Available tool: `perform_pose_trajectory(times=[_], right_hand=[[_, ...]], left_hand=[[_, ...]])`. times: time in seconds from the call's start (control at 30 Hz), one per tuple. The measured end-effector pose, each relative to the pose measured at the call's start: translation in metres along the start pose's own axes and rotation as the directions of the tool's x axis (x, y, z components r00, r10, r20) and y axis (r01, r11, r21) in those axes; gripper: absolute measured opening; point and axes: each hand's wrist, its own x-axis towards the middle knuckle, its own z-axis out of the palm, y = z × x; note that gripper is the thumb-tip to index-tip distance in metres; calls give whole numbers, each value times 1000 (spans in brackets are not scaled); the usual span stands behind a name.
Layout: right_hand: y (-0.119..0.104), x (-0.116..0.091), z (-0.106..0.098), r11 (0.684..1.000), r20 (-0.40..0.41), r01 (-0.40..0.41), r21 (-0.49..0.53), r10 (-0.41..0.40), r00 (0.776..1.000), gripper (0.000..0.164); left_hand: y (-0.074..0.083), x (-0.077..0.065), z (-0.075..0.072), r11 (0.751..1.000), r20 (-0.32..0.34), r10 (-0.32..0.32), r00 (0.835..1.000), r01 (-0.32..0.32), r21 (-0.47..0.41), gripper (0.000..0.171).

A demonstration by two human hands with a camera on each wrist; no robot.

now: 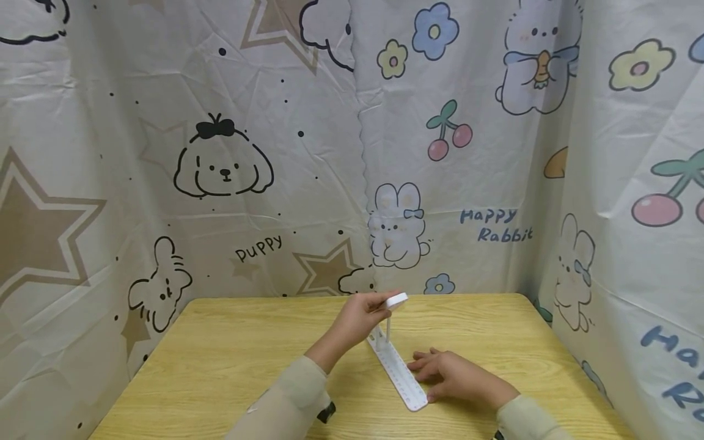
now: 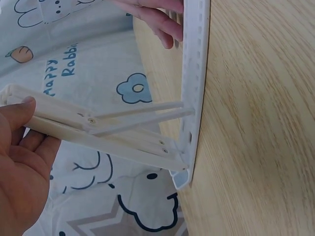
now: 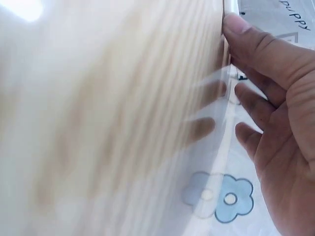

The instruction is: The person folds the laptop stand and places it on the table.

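A white plastic folding stand [image 1: 399, 374] has its long, slotted base flat on the table, running from the middle toward the near right. From the base's far end a hinged arm [image 2: 106, 142] rises at a slant, braced by two thin struts [image 2: 142, 117]. My left hand [image 1: 359, 318] pinches the raised end of that arm between thumb and fingers. Beside the base's right edge lies my right hand [image 1: 459, 376], its fingers loosely bent and spread. In the right wrist view its thumb [image 3: 246, 34] touches a narrow strip of white, mostly cut off by the frame.
The wood-grain table [image 1: 247, 366] extends around the stand, with its far edge just behind the raised arm. A printed curtain [image 1: 308, 183] hangs behind the table and along both sides.
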Motion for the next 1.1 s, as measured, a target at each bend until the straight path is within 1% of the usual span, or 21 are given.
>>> perform_pose_trajectory(times=[0.07,0.2,0.3,0.4,0.6,0.67,0.8,0.9,1.1], right_hand=[[-3,1,2,1000,-2,10,-10,-10,1000,45],[-10,6,8,998,-15,34,-48,-35,999,45],[-15,10,13,998,-25,26,-61,-27,999,46],[-21,15,18,997,-35,3,-80,-6,999,48],[-35,23,27,991,-78,-44,-125,34,996,49],[-40,26,30,988,-91,-53,-148,40,995,48],[-50,30,36,984,-106,-73,-162,56,993,45],[-58,35,41,981,-120,-74,-177,53,991,40],[-69,44,49,960,-179,-93,-265,46,983,36]], left_hand=[[-1,-1,-1,1000,-1,0,1000,0,-2,42],[-3,-1,-5,1000,-1,-28,1000,28,-9,41],[-4,-2,-9,998,7,-59,998,59,-28,41],[-7,-2,-13,997,17,-67,998,67,-43,39],[-12,-5,-22,995,36,-59,998,61,-74,37],[-12,-6,-25,995,44,-61,997,64,-82,36],[-14,-6,-29,993,45,-54,998,58,-99,33],[-17,-6,-31,993,42,-45,998,49,-107,31],[-22,-8,-36,991,32,-31,999,34,-128,29]])
